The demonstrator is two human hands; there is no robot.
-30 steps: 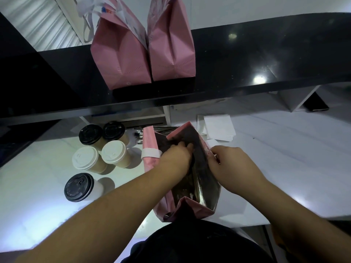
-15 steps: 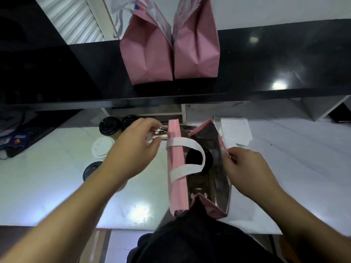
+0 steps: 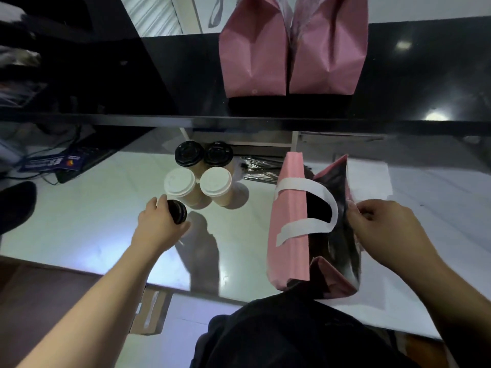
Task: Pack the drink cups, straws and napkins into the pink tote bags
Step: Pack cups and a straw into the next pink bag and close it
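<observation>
On the white counter [image 3: 79, 221], the left hand [image 3: 159, 227] wraps its fingers round a black-lidded cup [image 3: 177, 215] just in front of two white-lidded cups [image 3: 179, 182] and two more black-lidded ones [image 3: 189, 153]. The right hand [image 3: 382, 227] pinches the far rim of the open pink tote bag [image 3: 289, 235], which stands upright with a dark lid showing inside, wrapped straws [image 3: 259, 168] lying just behind it.

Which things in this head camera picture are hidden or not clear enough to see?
- Head view: inside of open pink tote bag is dark; contents unreadable.
- Black-lidded cup: left hand covers its body.
- Bundle of wrapped straws: partly behind the bag, count unclear.
- Two pink bags on black shelf: tops cut off by the upper edge.
- White napkins: partly behind the bag.
</observation>
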